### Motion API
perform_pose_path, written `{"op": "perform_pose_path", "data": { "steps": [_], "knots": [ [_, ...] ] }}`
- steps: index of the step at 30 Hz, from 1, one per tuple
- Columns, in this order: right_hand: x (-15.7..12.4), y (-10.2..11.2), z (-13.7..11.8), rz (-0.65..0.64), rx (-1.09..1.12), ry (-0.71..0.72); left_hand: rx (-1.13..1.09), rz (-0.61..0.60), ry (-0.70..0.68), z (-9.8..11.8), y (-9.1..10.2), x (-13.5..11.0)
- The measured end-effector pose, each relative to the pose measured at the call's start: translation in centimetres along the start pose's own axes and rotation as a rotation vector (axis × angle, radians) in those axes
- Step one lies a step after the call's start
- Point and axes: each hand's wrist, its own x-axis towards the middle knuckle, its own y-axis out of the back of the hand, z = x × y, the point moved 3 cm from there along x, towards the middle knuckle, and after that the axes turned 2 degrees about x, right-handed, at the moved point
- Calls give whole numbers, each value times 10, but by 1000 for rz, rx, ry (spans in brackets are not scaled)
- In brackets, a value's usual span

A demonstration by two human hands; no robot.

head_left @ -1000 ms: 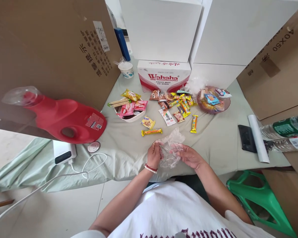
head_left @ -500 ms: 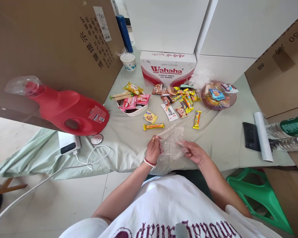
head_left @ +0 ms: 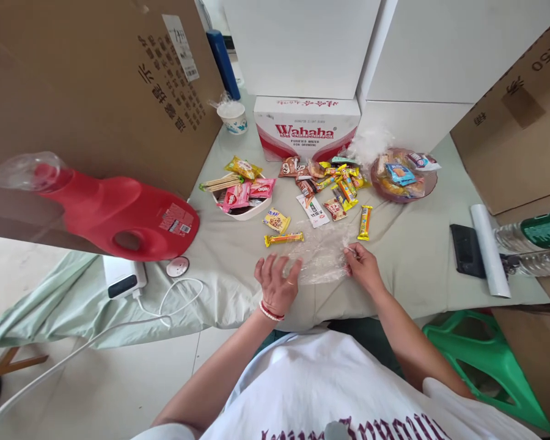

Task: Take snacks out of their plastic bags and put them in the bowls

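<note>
A clear plastic bag [head_left: 323,256] lies spread over the cloth in front of me. My right hand [head_left: 361,264] pinches the bag's right edge between thumb and fingers. At the bag's left side, my left hand [head_left: 278,282] has its fingers spread, palm down, holding nothing. Just beyond the left hand is a yellow snack bar [head_left: 284,239], with a yellow cookie packet [head_left: 276,220] behind it. Another yellow bar [head_left: 365,222] stands out beyond my right hand. A white packet [head_left: 313,211] and a reddish-brown packet [head_left: 335,209] lie past the bag.
A white bowl [head_left: 242,215] of snacks, a heap of wrapped snacks [head_left: 343,180] and a pink bowl [head_left: 406,195] sit farther back, before a Wahaba-style water carton [head_left: 307,131]. Left are a red jug [head_left: 132,214] and white power bank [head_left: 123,278]; right, a black phone [head_left: 466,250], white roll [head_left: 489,250] and bottles.
My left hand has let go of the bag and opened, moving slightly left. The bag has come down flatter on the cloth, while my right hand keeps its edge.
</note>
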Motion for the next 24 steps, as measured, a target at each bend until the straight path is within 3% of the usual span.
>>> {"op": "perform_pose_path", "data": {
  "steps": [2, 4, 9, 12, 17, 19, 21, 24],
  "knots": [
    [4, -3, 0, -25, -38, 27, 75, -187, -300, 5, -6, 6],
    [5, 0, -1, -78, 59, -32, 133, -338, -436, 2, -12, 12],
    [-9, 20, -4, -377, 330, -314, 272, -450, -370, -13, -17, 14],
    [-25, 38, 0, -487, 221, -384, 278, -476, -371, -17, -16, 6],
    [-38, 86, 11, -540, -34, -400, 275, -546, -410, -21, -10, 3],
    [-31, 107, 7, -505, -180, -326, 274, -573, -433, -24, -9, 3],
    [-18, 121, -2, -372, -372, -191, 263, -590, -441, -27, -8, 4],
    [5, 108, -14, -139, -629, -59, 245, -529, -375, -24, -6, 7]
  ]
}}
